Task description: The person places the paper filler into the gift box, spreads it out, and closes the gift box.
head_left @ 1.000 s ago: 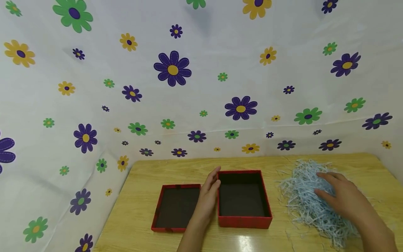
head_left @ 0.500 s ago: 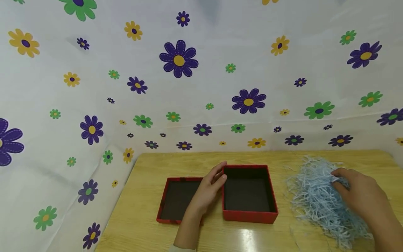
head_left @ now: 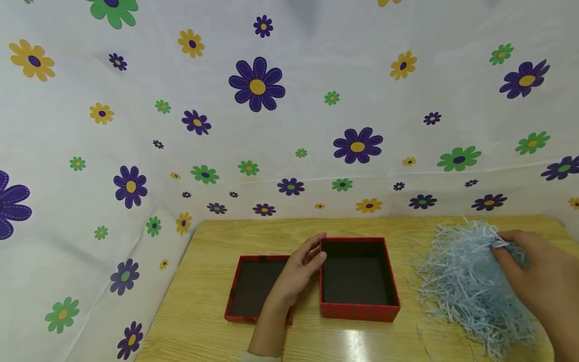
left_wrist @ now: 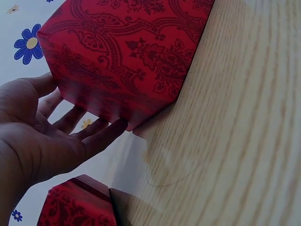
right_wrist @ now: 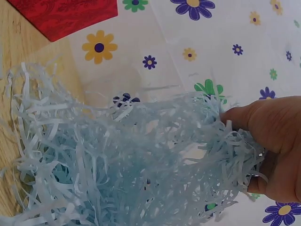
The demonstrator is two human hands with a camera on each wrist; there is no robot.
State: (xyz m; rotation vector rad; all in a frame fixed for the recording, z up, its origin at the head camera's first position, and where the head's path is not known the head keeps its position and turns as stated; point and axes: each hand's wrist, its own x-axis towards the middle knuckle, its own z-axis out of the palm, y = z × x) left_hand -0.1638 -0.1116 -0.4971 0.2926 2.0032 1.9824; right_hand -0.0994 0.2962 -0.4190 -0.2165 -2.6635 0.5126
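A red patterned box (head_left: 359,311) with a black inside stands on the table, its top uncovered. My left hand (head_left: 296,271) rests along the box's left side, fingers straight against the wall; the left wrist view shows the fingertips touching the red side (left_wrist: 122,52). To the right of the box lies a heap of light blue shredded paper (head_left: 470,286). My right hand (head_left: 538,271) pinches a tuft of it between thumb and fingers. In the right wrist view the pinched shredded paper (right_wrist: 155,150) stretches out from the heap toward the hand.
The red box lid (head_left: 255,286), inside up, lies left of the box, partly behind the left forearm. A few loose paper strands (head_left: 420,334) lie between box and heap. A white cloth with flowers (head_left: 307,130) hangs behind the wooden table (head_left: 217,236).
My right hand has closed on the shredded paper and pulled the tuft up and to the right. The left hand stays against the box. The head view has shifted slightly.
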